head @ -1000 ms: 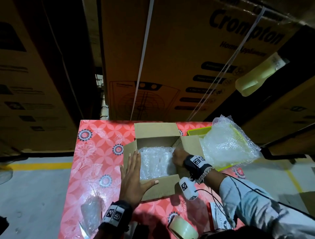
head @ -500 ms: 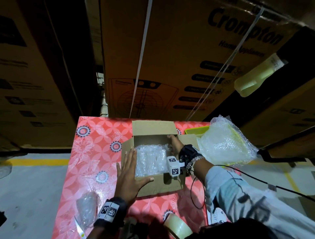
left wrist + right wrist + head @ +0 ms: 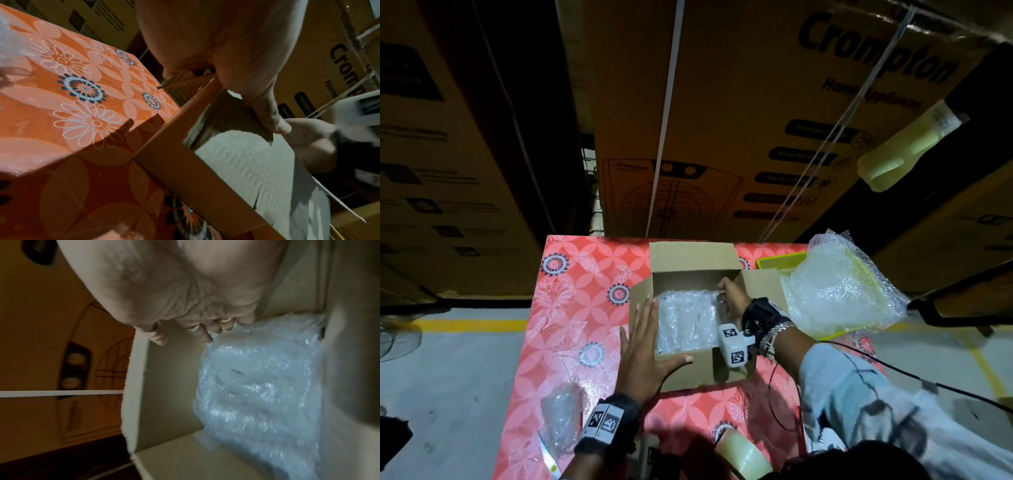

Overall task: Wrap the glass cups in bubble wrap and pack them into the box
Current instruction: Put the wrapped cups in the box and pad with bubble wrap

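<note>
An open cardboard box stands on the red flowered table. Bubble-wrapped cups fill its bottom, seen as a pale shiny mass of wrap in the right wrist view. My left hand lies flat against the box's near left corner, fingers straight, thumb over the front rim. My right hand reaches into the far right corner. Its fingertips press down on the wrap's edge, and the thumb stays apart by the far wall.
A heap of loose bubble wrap lies on a yellow tray right of the box. A tape roll and a small bubble-wrap bundle sit at the table's front. Big stacked cartons stand behind the table.
My right hand moved from the box's near right side to its far right corner, onto the wrap. The left hand stayed on the box's near left corner.
</note>
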Action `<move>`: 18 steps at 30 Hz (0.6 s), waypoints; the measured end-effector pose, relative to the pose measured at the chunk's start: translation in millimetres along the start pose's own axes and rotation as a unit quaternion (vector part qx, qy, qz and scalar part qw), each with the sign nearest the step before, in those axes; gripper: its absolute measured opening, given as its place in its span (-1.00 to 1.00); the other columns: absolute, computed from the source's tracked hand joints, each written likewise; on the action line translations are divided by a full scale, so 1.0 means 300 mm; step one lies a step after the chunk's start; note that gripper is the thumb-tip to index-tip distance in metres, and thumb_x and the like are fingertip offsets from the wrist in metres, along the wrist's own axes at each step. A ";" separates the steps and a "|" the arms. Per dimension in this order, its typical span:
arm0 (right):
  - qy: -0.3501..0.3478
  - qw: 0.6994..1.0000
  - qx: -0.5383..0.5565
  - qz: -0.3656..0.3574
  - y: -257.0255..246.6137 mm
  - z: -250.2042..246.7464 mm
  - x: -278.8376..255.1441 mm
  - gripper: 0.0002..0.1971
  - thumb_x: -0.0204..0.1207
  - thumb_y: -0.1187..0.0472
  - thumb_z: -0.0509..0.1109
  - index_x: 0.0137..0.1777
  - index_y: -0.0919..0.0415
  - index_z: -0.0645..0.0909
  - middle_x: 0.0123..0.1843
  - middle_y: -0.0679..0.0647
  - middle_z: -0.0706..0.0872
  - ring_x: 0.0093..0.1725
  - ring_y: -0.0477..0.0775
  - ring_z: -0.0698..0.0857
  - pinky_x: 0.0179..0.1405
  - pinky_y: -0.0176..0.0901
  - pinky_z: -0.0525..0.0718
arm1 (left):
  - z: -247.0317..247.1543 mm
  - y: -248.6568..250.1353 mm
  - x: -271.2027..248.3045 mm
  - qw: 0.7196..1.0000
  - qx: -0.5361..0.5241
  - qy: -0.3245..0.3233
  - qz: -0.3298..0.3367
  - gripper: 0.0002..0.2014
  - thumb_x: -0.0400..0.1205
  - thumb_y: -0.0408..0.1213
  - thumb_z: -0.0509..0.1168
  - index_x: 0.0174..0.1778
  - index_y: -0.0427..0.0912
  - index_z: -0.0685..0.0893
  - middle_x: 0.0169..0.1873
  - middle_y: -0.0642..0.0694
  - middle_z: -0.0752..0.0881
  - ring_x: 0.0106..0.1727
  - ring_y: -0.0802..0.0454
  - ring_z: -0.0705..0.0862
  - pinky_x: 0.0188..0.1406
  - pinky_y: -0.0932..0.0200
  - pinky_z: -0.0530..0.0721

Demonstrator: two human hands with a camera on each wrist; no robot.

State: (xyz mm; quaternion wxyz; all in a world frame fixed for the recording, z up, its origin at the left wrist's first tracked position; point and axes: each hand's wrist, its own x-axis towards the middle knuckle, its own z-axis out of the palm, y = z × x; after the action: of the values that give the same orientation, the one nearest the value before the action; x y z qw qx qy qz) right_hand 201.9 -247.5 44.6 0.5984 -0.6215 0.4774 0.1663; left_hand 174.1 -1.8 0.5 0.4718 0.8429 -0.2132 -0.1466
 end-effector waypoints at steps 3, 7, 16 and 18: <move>-0.033 0.999 -0.020 0.026 0.023 0.001 -0.060 -0.72 0.64 -0.05 0.17 0.11 0.16 0.43 -0.04 0.14 0.48 -0.14 0.11 0.46 -0.17 -0.03 0.45 | -0.002 0.002 0.001 1.000 -0.012 -0.001 -0.002 0.27 0.41 0.16 0.64 0.81 0.28 -0.19 0.78 0.37 -0.19 0.80 0.27 -0.20 0.77 -0.33 -0.10; -0.015 0.999 -0.027 0.038 0.019 0.017 -0.106 -0.65 0.72 0.00 0.14 0.32 0.26 0.32 0.10 0.22 0.50 0.05 0.23 0.52 0.03 0.00 0.51 | 0.002 0.001 0.002 1.000 0.000 -0.004 -0.003 0.27 0.41 0.16 0.64 0.82 0.27 -0.19 0.79 0.35 -0.20 0.80 0.27 -0.20 0.74 -0.20 -0.18; -0.121 0.990 0.069 0.004 0.079 -0.052 -0.206 -0.59 0.52 -0.12 0.36 0.11 0.23 0.65 -0.13 0.12 0.68 -0.24 0.05 0.63 -0.25 -0.12 0.56 | -0.011 0.000 0.010 1.000 0.018 -0.005 -0.010 0.29 0.36 0.19 0.67 0.83 0.25 -0.11 0.80 0.31 -0.15 0.81 0.25 -0.17 0.73 -0.19 -0.11; -0.149 0.983 0.104 -0.038 0.108 -0.082 -0.273 -0.70 0.69 0.09 0.32 0.16 0.34 0.68 -0.05 0.23 0.72 -0.17 0.09 0.68 -0.19 -0.16 0.59 | -0.015 -0.006 0.013 0.999 0.053 -0.005 -0.006 0.29 0.35 0.23 0.65 0.83 0.23 -0.11 0.81 0.26 -0.13 0.82 0.17 -0.17 0.76 -0.31 -0.06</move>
State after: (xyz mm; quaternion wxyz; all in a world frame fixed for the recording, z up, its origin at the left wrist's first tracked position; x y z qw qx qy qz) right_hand 127.3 -231.8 94.9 0.7300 -0.5421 0.3735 0.1835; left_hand 179.8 0.6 1.2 0.4241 0.8675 -0.2178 -0.1420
